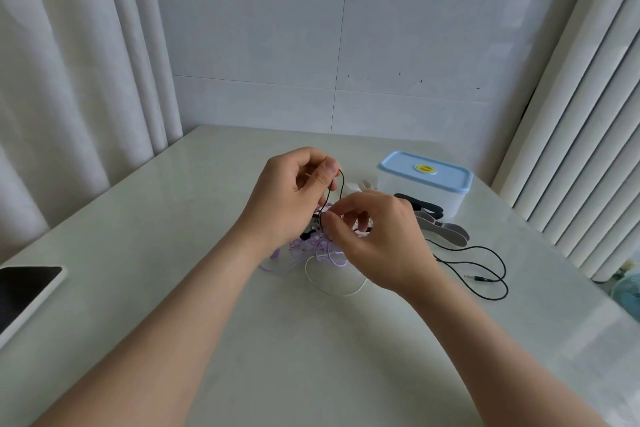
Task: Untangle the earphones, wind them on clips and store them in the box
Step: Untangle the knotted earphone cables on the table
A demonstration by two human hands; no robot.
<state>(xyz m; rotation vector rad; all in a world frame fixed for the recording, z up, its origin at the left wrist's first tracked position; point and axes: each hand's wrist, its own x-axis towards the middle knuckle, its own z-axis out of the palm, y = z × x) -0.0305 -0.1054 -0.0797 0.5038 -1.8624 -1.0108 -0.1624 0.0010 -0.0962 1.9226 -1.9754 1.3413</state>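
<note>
Pale table (194,305), left hand (289,199), right hand (375,239) both pinching black cord (342,183), blue-lidded box (425,180) closed

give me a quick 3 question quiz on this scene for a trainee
1. True or false: the storage box has its blue lid on.
2. Which cable does the left hand pinch: A purple, B black, C white?
3. Fill in: the jack plug lies to the ___ of the right hand.
Key: 1 true; 2 B, the black cable; 3 right.
</note>
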